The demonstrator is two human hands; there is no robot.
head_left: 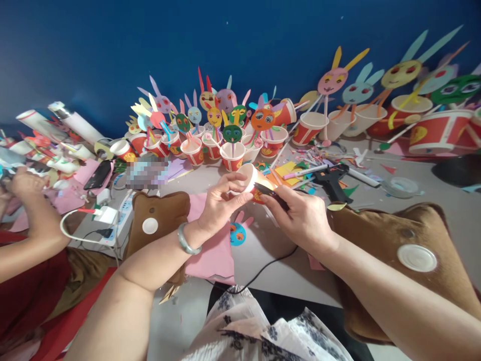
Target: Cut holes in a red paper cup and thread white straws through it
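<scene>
Clamping left fingers point(230, 183) on cup point(249, 175), right fingers point(286, 194) on dark tool point(265, 189); glue gun point(332, 181), 2 cushions point(370, 225) nearby.

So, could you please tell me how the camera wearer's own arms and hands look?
The left hand and right hand wear no gloves, and no sleeves show on the forearms. A smooth, pale grey-green bangle circles the left wrist; none shows on the right.

wall point(240, 45): deep blue, greyer at far left | tabletop point(293, 281): grey | floor point(171, 328): pale
</scene>
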